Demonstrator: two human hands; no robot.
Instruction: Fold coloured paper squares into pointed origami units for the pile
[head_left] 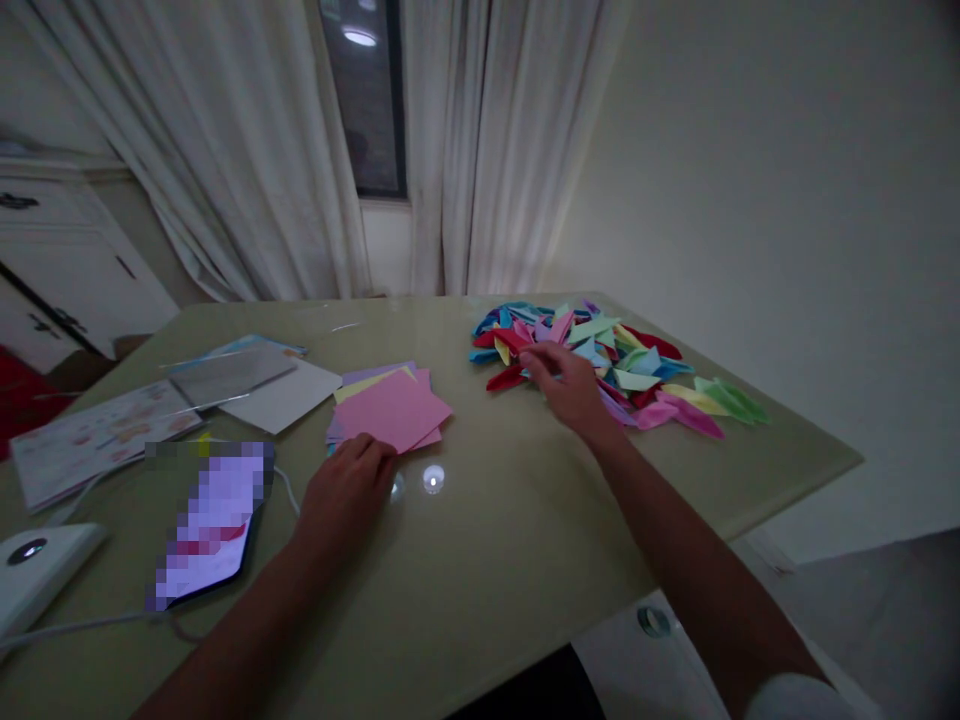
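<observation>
My left hand (352, 487) rests on the table with its fingers curled at the near corner of a pink sheet of paper (397, 408). That sheet tops a loose stack of square coloured paper, where yellow (367, 384) and purple (405, 368) edges show. On the right, my right hand (564, 385) reaches over the near left side of a pile of folded paper pieces (600, 345) in many colours. Its thumb and fingertips are drawn together beside a red folded piece (506, 378). Whether anything is between them cannot be made out.
Left of the stack lie a white sheet (289, 395), a clear plastic sleeve (232, 372) and a patterned booklet (105, 440). Nearer me are a phone (210, 525) with a lit screen, a white device (49, 560) and white cables (82, 625). Curtains and a wall border the table (480, 540).
</observation>
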